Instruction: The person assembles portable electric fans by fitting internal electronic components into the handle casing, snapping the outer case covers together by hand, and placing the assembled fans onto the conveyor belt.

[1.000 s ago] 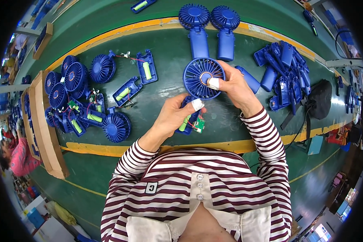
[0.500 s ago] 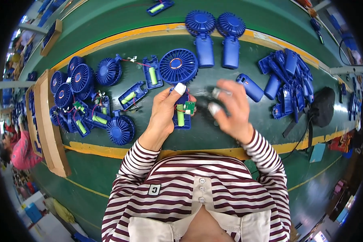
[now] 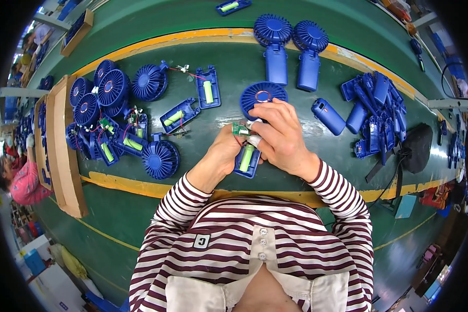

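Note:
Between my hands, over the table's near middle, is a blue handheld fan with its handle shell (image 3: 243,170) uncovered and its round head (image 3: 257,94) pointing away from me. A light green battery (image 3: 247,158) lies in the shell. My left hand (image 3: 221,152) is closed around the handle from the left. Beside its fingertips a small green circuit board (image 3: 238,128) sticks up. My right hand (image 3: 283,136), with white-wrapped fingertips, is bent over the handle just below the head, its fingers pressed close to the board. What exactly those fingertips pinch is hidden.
Several blue fans (image 3: 113,87) and wired handle shells (image 3: 178,117) lie to the left, beside a cardboard tray (image 3: 67,171). Two upright fans (image 3: 276,62) are at the back. Rightward lie a blue handle (image 3: 328,116), a heap of blue covers (image 3: 375,112) and a black pouch (image 3: 418,148).
My right hand has come in from the right and closed over the fan's handle. The fan has tilted, its head now further right. The whole view has shifted slightly.

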Tool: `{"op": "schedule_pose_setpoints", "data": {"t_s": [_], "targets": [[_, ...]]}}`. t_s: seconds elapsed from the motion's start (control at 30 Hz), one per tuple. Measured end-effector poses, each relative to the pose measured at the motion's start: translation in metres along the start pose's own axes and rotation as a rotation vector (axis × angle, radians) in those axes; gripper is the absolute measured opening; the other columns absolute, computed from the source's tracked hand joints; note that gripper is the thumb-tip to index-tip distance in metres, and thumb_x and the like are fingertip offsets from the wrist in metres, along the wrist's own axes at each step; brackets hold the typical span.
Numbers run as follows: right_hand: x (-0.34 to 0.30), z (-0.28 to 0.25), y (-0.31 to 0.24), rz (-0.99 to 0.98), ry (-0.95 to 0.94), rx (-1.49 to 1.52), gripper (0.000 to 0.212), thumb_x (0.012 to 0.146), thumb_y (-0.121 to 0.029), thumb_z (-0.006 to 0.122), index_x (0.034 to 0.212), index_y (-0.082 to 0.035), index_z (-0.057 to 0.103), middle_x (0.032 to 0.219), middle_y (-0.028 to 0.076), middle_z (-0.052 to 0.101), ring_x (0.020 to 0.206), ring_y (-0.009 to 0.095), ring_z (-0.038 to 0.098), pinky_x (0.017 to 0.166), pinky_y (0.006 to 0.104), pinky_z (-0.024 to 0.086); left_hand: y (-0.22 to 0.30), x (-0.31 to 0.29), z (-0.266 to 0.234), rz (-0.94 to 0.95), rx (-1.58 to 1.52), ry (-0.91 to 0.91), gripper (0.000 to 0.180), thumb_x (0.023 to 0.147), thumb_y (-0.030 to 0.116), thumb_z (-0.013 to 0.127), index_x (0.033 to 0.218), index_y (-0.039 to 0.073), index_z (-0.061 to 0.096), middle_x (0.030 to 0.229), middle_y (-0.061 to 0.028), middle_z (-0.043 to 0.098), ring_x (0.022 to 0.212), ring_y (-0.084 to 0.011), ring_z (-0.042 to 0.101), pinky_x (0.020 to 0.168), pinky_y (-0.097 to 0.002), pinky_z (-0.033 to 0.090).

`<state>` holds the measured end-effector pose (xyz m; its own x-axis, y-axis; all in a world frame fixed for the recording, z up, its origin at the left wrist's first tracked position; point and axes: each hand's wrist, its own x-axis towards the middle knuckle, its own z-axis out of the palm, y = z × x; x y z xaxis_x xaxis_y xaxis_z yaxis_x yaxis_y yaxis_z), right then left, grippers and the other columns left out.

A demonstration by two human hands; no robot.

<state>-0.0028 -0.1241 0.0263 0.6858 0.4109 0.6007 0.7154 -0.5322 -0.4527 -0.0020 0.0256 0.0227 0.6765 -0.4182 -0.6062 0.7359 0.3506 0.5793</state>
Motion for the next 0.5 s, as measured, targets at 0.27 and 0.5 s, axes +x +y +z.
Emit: {"op": "schedule_pose_setpoints", "data": {"t_s": [0.27,0.5], "targets": [[0.011,-0.007,-0.013,-0.074,-0.091,-0.065,0.021,0.057,-0.003,0.062,0.078,0.0,0.058,0.094,0.008,0.054,0.094,0.025,0.052,0.092,0.046,0.035,-0.01,0.008,-0.007,0.083,0.03,0.017,0.013,0.085,0.009,0.05,0.092,-0.001,0.055,0.08,-0.0089,0.059,0.066,-0.0175,0.06,0.053,-0.0318,0.052],[0.007,-0.002,-0.001,0.047,-0.062,0.069,0.021,0.057,0.0,0.062,0.077,-0.001,0.058,0.088,0.008,0.054,0.091,0.025,0.053,0.091,0.0462,0.035,0.003,0.0,0.002,-0.031,0.09,0.023,0.016,0.088,0.005,0.04,0.09,-0.004,0.053,0.079,-0.0144,0.06,0.062,-0.0228,0.062,0.049,-0.0342,0.054]]}}
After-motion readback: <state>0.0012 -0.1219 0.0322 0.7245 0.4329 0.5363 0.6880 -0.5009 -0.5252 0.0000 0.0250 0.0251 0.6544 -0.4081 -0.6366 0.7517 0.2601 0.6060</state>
